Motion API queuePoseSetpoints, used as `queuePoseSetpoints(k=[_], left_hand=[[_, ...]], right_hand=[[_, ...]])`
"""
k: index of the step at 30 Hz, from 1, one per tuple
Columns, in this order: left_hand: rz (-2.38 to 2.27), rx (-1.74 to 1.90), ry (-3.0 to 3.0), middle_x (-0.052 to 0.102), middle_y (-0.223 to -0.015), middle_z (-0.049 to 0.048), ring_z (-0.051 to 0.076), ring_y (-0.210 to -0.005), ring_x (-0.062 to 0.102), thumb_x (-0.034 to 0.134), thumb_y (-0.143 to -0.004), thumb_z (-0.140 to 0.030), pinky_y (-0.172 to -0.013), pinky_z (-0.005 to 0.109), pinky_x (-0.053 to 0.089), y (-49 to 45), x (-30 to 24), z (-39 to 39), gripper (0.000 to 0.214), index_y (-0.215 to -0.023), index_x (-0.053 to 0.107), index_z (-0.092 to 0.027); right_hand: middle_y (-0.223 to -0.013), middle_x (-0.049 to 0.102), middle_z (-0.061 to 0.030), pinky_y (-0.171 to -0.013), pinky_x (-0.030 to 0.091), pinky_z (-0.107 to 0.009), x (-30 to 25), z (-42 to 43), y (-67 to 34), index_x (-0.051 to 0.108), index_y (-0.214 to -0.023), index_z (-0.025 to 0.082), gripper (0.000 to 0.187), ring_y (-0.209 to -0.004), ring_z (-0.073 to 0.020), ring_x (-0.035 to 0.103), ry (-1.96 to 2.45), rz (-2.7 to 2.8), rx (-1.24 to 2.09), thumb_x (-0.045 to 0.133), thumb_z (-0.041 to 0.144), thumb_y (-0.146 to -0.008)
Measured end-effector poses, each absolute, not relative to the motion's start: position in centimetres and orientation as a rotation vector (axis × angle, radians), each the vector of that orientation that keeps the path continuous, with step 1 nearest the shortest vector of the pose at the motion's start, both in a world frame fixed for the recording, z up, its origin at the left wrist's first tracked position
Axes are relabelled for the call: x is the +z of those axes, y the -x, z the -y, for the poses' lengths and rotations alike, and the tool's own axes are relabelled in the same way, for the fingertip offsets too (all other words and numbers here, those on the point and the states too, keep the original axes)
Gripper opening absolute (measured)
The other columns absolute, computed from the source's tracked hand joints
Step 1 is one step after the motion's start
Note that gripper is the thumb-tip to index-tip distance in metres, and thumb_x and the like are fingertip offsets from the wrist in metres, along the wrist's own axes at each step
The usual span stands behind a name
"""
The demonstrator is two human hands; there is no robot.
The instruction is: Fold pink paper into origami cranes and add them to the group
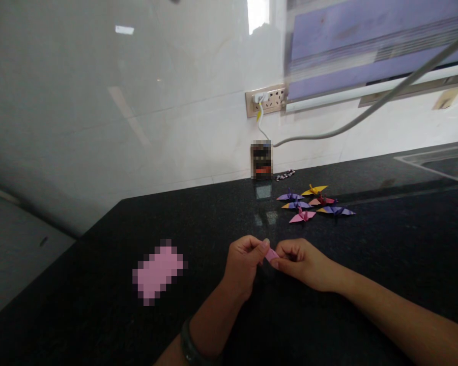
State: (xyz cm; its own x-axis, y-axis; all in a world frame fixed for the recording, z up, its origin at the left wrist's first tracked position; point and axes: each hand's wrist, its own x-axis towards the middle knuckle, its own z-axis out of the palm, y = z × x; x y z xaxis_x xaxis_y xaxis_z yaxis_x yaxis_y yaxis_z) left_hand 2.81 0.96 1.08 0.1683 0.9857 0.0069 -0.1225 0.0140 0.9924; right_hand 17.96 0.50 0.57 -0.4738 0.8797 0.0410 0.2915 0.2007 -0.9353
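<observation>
Over the black worktop [99, 325], our left hand [247, 258] and right hand [298, 262] each pinch the small pink paper [271, 255] between them, and if we pull unevenly, it could tear or take a crooked crease.

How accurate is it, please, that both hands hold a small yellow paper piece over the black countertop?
The head view shows the small paper piece is pink, not yellow; the left hand and right hand do hold it over the black countertop.
</observation>
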Motion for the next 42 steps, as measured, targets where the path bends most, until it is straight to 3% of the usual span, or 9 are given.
queuePoseSetpoints(k=[6, 13, 21, 25, 31, 38, 42], left_hand=[[-0.983, 1.062, -1.166, 0.049, -0.049, -0.0022, 0.006, -0.044, 0.041, 0.059, -0.068, -0.033, -0.046, 0.02, 0.03, -2.8, 1.1, -1.1, 0.022, -0.062, 0.057, -0.013], [-0.995, 1.087, -1.172, 0.053, -0.048, -0.0012, 0.007, -0.045, 0.045, 0.063, -0.064, -0.03, -0.047, 0.02, 0.033, -3.0, 1.6, -0.8, 0.021, -0.055, 0.057, -0.012], [-0.983, 1.084, -1.216, 0.054, -0.048, -0.001, 0.007, -0.045, 0.045, 0.062, -0.065, -0.031, -0.045, 0.02, 0.033, -3.1, 1.7, -0.5, 0.021, -0.055, 0.058, -0.012], [-1.018, 1.084, -1.194, 0.049, -0.044, -0.0033, 0.006, -0.042, 0.041, 0.06, -0.066, -0.032, -0.043, 0.019, 0.031, -2.9, 1.7, -0.8, 0.024, -0.053, 0.055, -0.013], [-1.1, 1.121, -1.304, 0.047, -0.045, -0.0031, 0.006, -0.043, 0.038, 0.057, -0.069, -0.034, -0.044, 0.019, 0.028, -2.5, 1.7, -1.1, 0.026, -0.054, 0.056, -0.013], [-1.023, 1.104, -1.324, 0.055, -0.055, 0.0006, 0.008, -0.05, 0.044, 0.058, -0.068, -0.033, -0.049, 0.021, 0.034, -2.8, 1.8, -1.0, 0.021, -0.063, 0.061, -0.013], [-1.056, 1.097, -1.341, 0.052, -0.051, -0.0006, 0.008, -0.048, 0.043, 0.058, -0.067, -0.033, -0.048, 0.021, 0.033, -2.7, 1.8, -1.0, 0.022, -0.058, 0.06, -0.013]], right_hand=[[-0.05, 0.033, 0.0066, -0.039, 0.019, -0.018, 0.5, -0.6, -18.1, 0.039, -0.056, 0.016, 0.026, -0.044, -0.0047, 0.026, 1.081, 1.826, 1.341, 0.05, 0.03, -0.075], [-0.052, 0.032, 0.0065, -0.039, 0.02, -0.018, 0.6, -0.4, -17.6, 0.044, -0.063, 0.015, 0.026, -0.045, -0.0048, 0.027, 1.006, 1.829, 1.465, 0.049, 0.036, -0.076], [-0.045, 0.037, 0.0049, -0.038, 0.021, -0.018, 0.0, -0.2, -17.1, 0.046, -0.053, 0.014, 0.039, -0.04, -0.0054, 0.03, 1.084, 1.855, 1.307, 0.041, 0.043, -0.079], [-0.048, 0.04, 0.0045, -0.038, 0.024, -0.017, 0.4, -0.4, -17.3, 0.049, -0.06, 0.014, 0.038, -0.041, -0.0056, 0.034, 1.09, 1.907, 1.359, 0.041, 0.046, -0.078], [-0.049, 0.039, 0.0041, -0.044, 0.028, -0.019, 0.5, -0.5, -17.6, 0.049, -0.056, 0.015, 0.04, -0.046, -0.0072, 0.036, 1.111, 1.94, 1.128, 0.038, 0.045, -0.081], [-0.048, 0.037, 0.0046, -0.042, 0.026, -0.019, 0.8, -0.3, -17.3, 0.048, -0.059, 0.015, 0.038, -0.044, -0.0071, 0.034, 1.126, 1.818, 1.165, 0.039, 0.045, -0.08], [-0.056, 0.045, 0.0019, -0.048, 0.032, -0.02, 1.3, -0.1, -17.3, 0.053, -0.065, 0.016, 0.033, -0.052, -0.0091, 0.041, 1.095, 1.831, 1.058, 0.041, 0.042, -0.08]])
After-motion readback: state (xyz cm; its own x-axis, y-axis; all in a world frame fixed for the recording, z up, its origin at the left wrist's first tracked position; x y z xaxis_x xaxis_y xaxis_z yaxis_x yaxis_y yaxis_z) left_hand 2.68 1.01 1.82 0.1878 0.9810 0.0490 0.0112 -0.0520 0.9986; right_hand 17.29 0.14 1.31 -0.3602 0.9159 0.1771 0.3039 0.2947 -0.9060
